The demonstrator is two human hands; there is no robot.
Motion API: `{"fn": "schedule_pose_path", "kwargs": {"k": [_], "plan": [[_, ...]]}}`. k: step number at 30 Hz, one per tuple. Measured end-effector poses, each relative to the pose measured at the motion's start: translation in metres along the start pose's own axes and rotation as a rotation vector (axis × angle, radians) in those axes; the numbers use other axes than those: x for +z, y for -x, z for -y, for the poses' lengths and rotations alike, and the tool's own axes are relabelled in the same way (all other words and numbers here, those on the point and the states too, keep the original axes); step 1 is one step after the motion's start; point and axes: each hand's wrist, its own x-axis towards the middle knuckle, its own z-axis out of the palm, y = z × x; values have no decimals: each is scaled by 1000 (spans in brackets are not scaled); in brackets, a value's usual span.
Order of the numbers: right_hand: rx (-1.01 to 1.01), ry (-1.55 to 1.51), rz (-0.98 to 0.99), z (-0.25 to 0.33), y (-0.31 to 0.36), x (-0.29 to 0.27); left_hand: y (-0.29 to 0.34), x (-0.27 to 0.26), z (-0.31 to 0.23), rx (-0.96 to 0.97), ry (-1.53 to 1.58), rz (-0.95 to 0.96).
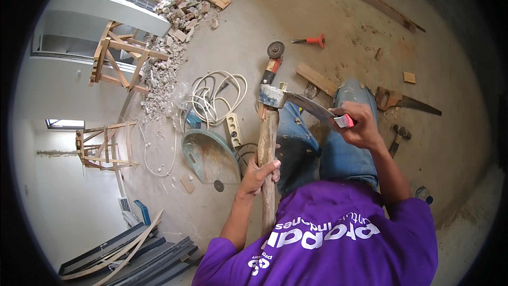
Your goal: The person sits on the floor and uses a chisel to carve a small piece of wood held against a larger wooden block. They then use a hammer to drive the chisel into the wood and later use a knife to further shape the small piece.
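Note:
My left hand (259, 175) is wrapped round the wooden handle of a hoe (269, 143), its worn metal head up in front of my knees. The hoe's flat blade (309, 107) reaches toward my right hand (359, 127). Closed at the blade's far end, my right hand pinches a small red-and-white object (344, 121) whose kind I cannot make out. Whether that object touches the blade is unclear. Beyond the hoe head lies an angle grinder (272, 66) with a round disc, partly hidden by the head.
Left of my legs are a coiled white cable (214, 100), a power strip (234, 128) and a green scoop-shaped pan (211, 156). On the right lie a handsaw (407, 101) and a hammer (398, 140). A red-guarded chisel (312, 41) and rubble (177, 32) lie farther off.

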Motion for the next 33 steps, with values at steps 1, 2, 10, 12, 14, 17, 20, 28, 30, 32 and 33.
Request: {"fn": "schedule_pose_path", "kwargs": {"k": [1, 2, 10, 12, 14, 17, 20, 28, 30, 32, 33], "plan": [[6, -4, -2, -1, -1, 1, -1, 1, -2, -1, 1, -4], [15, -8, -6, -1, 0, 4, -1, 0, -3, 5, -9, -17], [-10, -69, -95, 1, 7, 14, -3, -4, -20, 30, -129, -77], [-36, -41, -72, 2, 2, 7, -5, -5, -25, 42, -174, -55], [-34, -47, -148, 4, -1, 16, -9, -9, -30, 61, -203, -51], [-24, -70, -195, 2, 3, 23, -16, -12, -36, 89, -217, -56], [-58, -27, -175, 3, -2, 16, -11, -6, -42, 90, -213, -31], [-118, -38, -249, 5, -10, 16, -22, -7, -52, 121, -282, -54], [-114, -24, -221, 6, -9, 14, -19, -9, -50, 105, -261, -41], [-124, -24, -203, 7, -8, 13, -15, -12, -47, 103, -242, -42], [-137, -31, -198, 10, -7, 16, -13, -15, -45, 110, -233, -50]]}}
